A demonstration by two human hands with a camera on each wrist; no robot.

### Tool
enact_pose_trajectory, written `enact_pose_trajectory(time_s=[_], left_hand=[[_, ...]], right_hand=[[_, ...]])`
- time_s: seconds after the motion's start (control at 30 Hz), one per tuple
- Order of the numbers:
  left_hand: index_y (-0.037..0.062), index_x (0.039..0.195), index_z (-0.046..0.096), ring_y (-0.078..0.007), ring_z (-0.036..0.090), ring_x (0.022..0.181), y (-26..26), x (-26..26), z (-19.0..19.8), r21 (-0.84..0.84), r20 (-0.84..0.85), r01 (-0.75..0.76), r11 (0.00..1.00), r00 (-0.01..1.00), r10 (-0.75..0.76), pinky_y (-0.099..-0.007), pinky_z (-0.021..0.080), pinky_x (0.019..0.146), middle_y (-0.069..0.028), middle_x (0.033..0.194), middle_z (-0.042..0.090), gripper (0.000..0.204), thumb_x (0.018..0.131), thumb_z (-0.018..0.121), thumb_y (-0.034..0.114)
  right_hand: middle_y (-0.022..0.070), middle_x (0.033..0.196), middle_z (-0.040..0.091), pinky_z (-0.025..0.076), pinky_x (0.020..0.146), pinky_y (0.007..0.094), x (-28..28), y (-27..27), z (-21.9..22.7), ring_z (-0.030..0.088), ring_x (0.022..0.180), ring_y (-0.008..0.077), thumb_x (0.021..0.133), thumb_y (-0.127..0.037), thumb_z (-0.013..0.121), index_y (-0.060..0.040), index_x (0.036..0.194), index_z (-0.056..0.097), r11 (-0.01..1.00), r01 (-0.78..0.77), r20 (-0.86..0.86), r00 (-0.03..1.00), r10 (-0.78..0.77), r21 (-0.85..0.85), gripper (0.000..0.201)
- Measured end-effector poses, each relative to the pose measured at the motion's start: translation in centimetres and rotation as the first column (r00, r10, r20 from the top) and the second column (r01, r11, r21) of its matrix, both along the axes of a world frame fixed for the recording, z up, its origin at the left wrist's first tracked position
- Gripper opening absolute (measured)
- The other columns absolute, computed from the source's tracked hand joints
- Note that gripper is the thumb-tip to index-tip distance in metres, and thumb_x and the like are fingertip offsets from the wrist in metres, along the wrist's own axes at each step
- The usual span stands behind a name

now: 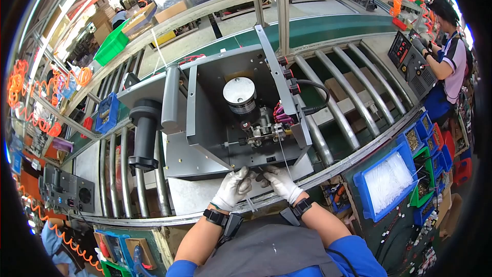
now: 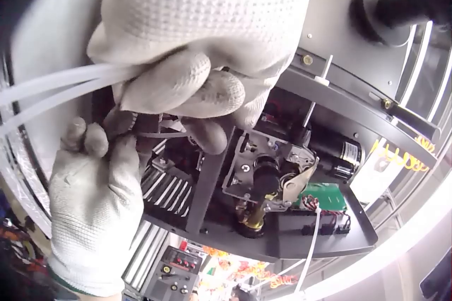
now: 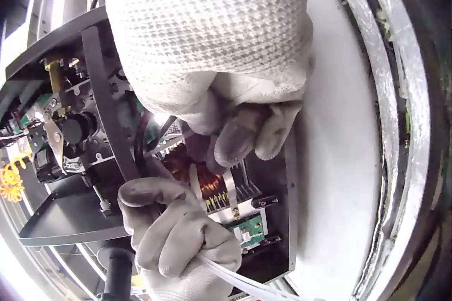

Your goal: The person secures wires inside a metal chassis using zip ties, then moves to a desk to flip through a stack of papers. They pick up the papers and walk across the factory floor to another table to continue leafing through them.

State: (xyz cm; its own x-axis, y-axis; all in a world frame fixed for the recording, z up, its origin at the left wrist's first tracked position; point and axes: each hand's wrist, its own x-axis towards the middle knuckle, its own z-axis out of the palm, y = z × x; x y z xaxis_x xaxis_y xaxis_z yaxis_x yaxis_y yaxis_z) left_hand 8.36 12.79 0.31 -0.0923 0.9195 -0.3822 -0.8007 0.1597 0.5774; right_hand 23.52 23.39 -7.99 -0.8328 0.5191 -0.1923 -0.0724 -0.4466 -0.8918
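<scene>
Both hands wear white gloves with grey fingertips and meet at the near edge of an open grey metal machine housing (image 1: 192, 156). My left hand (image 1: 233, 189) grips white cable ties (image 2: 63, 86), whose long tails stick out from its curled fingers. Close beside it, my right hand (image 1: 282, 183) has its fingers bent inward, pinching at a thin pale strip (image 2: 164, 134) that spans the fingertips in the left wrist view. A black cable (image 3: 141, 139) runs down to the left fingers. Behind them sit a silver-topped cylinder (image 1: 239, 90) and a wire-feed mechanism (image 1: 264, 133).
The housing stands on a roller conveyor (image 1: 333, 128). At right is a blue bin (image 1: 376, 210) of white cable ties, beside small parts bins (image 1: 425, 123). A person (image 1: 453, 61) handles another machine at far right. A black spool holder (image 1: 146, 133) juts out at left.
</scene>
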Motion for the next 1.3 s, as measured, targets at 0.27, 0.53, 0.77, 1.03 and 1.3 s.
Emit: enact_pose_trajectory(time_s=[0.27, 0.53, 0.77, 1.03, 1.3], left_hand=[[0.0038, 0.088, 0.056, -0.0036, 0.028, 0.043, -0.3, 0.0, -0.2, -0.031, -0.061, 0.042, 0.999, 0.997, -0.043, -0.0192, 0.024, 0.043, -0.0025, 0.073, 0.051, 0.024, 0.09, 0.06, 0.027], [-0.0027, 0.091, 0.058, -0.0037, 0.028, 0.043, -0.3, 0.5, 0.0, -0.033, -0.166, 0.05, 0.998, 0.985, -0.054, -0.0205, 0.022, 0.043, 0.0031, 0.057, 0.044, 0.028, 0.089, 0.062, 0.025], [-0.0013, 0.102, 0.058, -0.0037, 0.029, 0.042, -1.3, 0.3, -0.2, -0.074, -0.24, 0.087, 0.993, 0.965, -0.102, -0.0201, 0.022, 0.041, -0.004, 0.072, 0.057, 0.025, 0.09, 0.059, 0.02], [0.0011, 0.107, 0.057, -0.0026, 0.03, 0.043, -1.5, 0.3, -0.1, -0.06, -0.23, 0.109, 0.992, 0.966, -0.12, -0.0191, 0.021, 0.04, -0.0059, 0.082, 0.059, 0.024, 0.091, 0.058, 0.019], [0.0017, 0.096, 0.058, -0.0027, 0.029, 0.043, -1.6, -0.1, -0.8, -0.066, -0.254, 0.137, 0.988, 0.956, -0.15, -0.0196, 0.021, 0.04, -0.0051, 0.08, 0.057, 0.021, 0.091, 0.059, 0.022]], right_hand=[[0.0084, 0.09, 0.065, 0.048, 0.069, 0.0263, -0.9, 0.2, -0.6, 0.058, 0.073, 0.0127, 0.091, -0.014, 0.051, 0.0016, 0.109, 0.059, 0.996, 0.08, 0.064, 0.995, -0.083, 0.037, 0.025], [0.0079, 0.083, 0.066, 0.046, 0.062, 0.0297, -1.3, 1.6, -1.2, 0.059, 0.069, 0.0152, 0.088, -0.013, 0.055, 0.0021, 0.097, 0.062, 0.93, 0.029, 0.16, 0.983, -0.094, 0.366, 0.019], [0.0081, 0.081, 0.066, 0.047, 0.059, 0.0262, -0.3, 0.1, 2.4, 0.058, 0.062, 0.0119, 0.09, -0.006, 0.051, 0.0012, 0.097, 0.061, 0.987, 0.006, 0.147, 0.989, -0.029, 0.158, 0.015], [0.0101, 0.079, 0.066, 0.049, 0.066, 0.0315, -1.3, 0.8, -1.5, 0.06, 0.069, 0.0183, 0.087, -0.012, 0.058, 0.0013, 0.098, 0.061, 0.925, 0.045, 0.103, 0.991, -0.09, 0.376, 0.018], [0.0104, 0.078, 0.065, 0.048, 0.065, 0.0316, -1.6, 0.6, 1.4, 0.061, 0.07, 0.0175, 0.087, -0.014, 0.059, 0.0009, 0.092, 0.063, 0.925, 0.055, 0.204, 0.969, -0.14, 0.376, 0.016]])
